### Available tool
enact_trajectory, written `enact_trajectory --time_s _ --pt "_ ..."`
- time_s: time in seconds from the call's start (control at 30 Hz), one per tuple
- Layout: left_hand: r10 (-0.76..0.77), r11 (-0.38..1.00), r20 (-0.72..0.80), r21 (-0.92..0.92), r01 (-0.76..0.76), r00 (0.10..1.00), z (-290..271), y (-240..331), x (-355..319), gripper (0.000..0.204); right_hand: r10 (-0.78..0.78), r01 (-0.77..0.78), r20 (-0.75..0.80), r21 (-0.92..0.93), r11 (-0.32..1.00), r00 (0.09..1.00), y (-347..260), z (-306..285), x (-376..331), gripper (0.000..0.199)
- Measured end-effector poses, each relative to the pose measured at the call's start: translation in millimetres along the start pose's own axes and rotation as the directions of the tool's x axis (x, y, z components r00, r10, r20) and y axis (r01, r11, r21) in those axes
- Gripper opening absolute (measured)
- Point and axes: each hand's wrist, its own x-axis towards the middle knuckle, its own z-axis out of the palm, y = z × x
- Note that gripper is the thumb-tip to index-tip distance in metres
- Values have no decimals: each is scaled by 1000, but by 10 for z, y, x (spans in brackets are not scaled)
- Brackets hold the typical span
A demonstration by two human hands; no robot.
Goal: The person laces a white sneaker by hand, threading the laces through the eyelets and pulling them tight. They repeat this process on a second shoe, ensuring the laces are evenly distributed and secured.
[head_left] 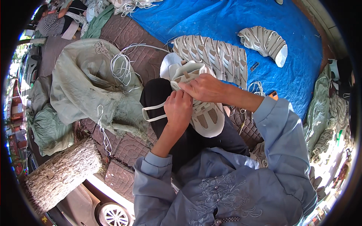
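Observation:
A white and beige sneaker upper [205, 116] rests across my knees, its rounded toe toward me and its collar away. My left hand [178, 109] is closed in a pinch at the lacing area, with a flat white shoelace [152, 113] looping out to its left. Right beside it, my right hand [205, 88] bends over the middle of the upper, fingers closed and thumb pressed down. What the right fingertips hold is hidden. Past the hands, a nested row of similar uppers [215, 56] lies along the edge of a blue tarp.
On the blue tarp [298, 22] lies another stack of uppers [264, 43]. Grey-green sacking [79, 79] with white cords [122, 66] spreads over the paving at left. A rough stone block [64, 169] stands nearby. Another person [56, 22] is at far left.

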Motion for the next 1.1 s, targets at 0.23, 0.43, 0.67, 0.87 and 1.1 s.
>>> enact_trajectory --time_s 0.23,0.43,0.67,0.87,1.1 --pt "239 948 49 203 -244 970 -36 74 107 17 -4 2 153 11 1000 988 117 -320 66 15" --pt "286 903 259 249 -350 923 -102 35 224 8 118 -133 200 61 989 973 389 -515 -50 19" --pt "314 906 168 242 -348 935 -76 34 175 11 124 -107 -101 158 982 987 71 -157 -189 10" --pt "361 870 239 262 -418 901 -73 36 206 12 158 -106 -196 251 962 968 126 -13 -85 9" --pt "464 822 256 234 -520 848 -106 -88 385 10 224 -185 -144 241 953 964 152 -133 -98 13"
